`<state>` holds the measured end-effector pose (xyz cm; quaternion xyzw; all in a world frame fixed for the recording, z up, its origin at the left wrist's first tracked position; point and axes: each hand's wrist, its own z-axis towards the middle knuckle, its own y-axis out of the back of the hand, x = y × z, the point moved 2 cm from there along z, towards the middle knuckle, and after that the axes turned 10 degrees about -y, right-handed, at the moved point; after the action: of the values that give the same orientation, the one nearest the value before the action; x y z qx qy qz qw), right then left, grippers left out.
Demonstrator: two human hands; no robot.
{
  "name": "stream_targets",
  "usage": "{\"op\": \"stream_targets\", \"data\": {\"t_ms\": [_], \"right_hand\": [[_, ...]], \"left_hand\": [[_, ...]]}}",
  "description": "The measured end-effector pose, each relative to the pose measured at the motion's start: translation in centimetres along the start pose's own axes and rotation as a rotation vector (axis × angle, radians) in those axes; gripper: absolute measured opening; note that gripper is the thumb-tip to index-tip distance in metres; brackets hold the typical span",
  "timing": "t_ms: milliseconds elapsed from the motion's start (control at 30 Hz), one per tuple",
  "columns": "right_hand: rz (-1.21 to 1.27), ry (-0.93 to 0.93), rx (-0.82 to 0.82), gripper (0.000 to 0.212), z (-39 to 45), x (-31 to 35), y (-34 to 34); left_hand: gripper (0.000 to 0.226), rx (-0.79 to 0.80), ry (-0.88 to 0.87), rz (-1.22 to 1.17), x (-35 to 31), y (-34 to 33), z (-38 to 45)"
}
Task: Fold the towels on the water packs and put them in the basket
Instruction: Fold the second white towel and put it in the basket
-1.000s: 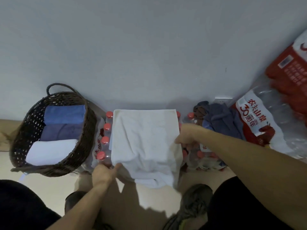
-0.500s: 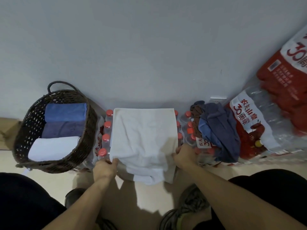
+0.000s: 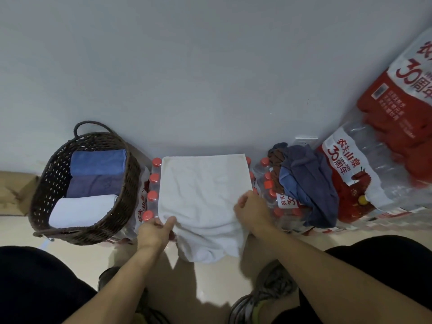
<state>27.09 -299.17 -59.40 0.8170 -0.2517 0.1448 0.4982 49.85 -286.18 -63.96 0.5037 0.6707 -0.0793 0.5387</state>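
A person's left hand [image 3: 153, 232] and right hand [image 3: 251, 210] each pinch a near corner of a soft white towel [image 3: 203, 197], spread flat over a pack of red-capped water bottles [image 3: 153, 195] with its front edge drooping floorward. At left, a dark woven basket [image 3: 46, 183] holds three folded towels [image 3: 93, 183]; at right, crumpled blue and brown cloths [image 3: 306, 181] top another pack.
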Motion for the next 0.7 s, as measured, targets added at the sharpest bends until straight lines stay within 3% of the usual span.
{"op": "stream_targets", "data": {"t_ms": [100,167,267,367,600,700], "right_hand": [[0.019,0.149,0.452,0.023,-3.2,3.0,-2.7],[-0.073,0.218,0.589,0.035,-5.2,3.9,-4.9],[-0.089,0.240,0.387,0.030,-6.0,3.3,-6.9],[0.106,0.197,0.310,0.015,-6.2,2.8,-7.3],[0.431,0.075,0.429,0.005,-4.7,4.2,-6.6],[0.499,0.034,0.516,0.020,-4.7,4.3,-6.7]], "left_hand": [[0.033,0.077,0.029,-0.200,-1.6,-0.8,-0.6],[0.033,0.136,0.055,-0.333,-2.8,-0.9,-0.8],[0.035,0.170,0.078,-0.478,-3.9,-0.6,-0.9],[0.037,0.173,0.084,-0.596,-4.5,-0.7,-1.2],[0.019,0.256,-0.030,-0.541,-4.7,-1.1,-2.4],[0.014,0.266,-0.040,-0.539,-5.2,-1.2,-2.6]]}}
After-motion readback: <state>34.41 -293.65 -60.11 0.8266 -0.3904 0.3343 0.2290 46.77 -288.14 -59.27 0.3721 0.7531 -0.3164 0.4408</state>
